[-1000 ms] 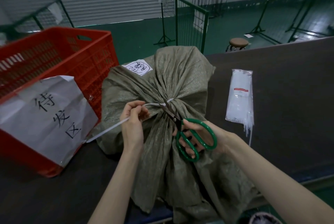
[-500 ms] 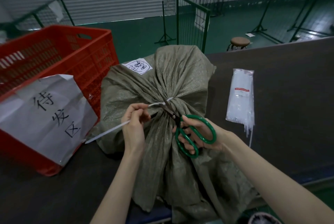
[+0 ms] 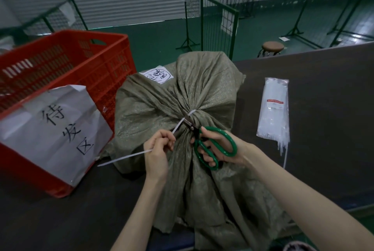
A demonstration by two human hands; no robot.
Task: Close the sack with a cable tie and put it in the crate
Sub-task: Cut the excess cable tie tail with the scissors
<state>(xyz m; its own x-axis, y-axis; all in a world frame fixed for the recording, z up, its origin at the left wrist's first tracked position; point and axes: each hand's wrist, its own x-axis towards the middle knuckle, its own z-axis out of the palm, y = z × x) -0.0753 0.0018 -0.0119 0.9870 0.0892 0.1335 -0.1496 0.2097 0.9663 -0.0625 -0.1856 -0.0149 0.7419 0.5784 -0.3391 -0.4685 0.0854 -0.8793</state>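
Observation:
An olive woven sack (image 3: 162, 98) lies on the dark table, its neck gathered and cinched by a white cable tie (image 3: 191, 113). My left hand (image 3: 157, 149) pinches the tie's long free tail, which runs down-left past my fist toward the crate. My right hand (image 3: 218, 149) grips green-handled scissors (image 3: 210, 145); their blades point up-left and touch the tail close to the tie's lock. The red plastic crate (image 3: 97, 64) stands to the left of the sack, with a white paper sign taped to its near wall.
A clear bag of white cable ties (image 3: 274, 109) lies on the table right of the sack. Beyond the table's far edge stand a round stool (image 3: 272, 47) and green wire fence panels (image 3: 212, 19) on a green floor.
The scissors have slid up to the tie's tail by the lock and their handles have squeezed closer. My left hand dropped lower, keeping the tail taut.

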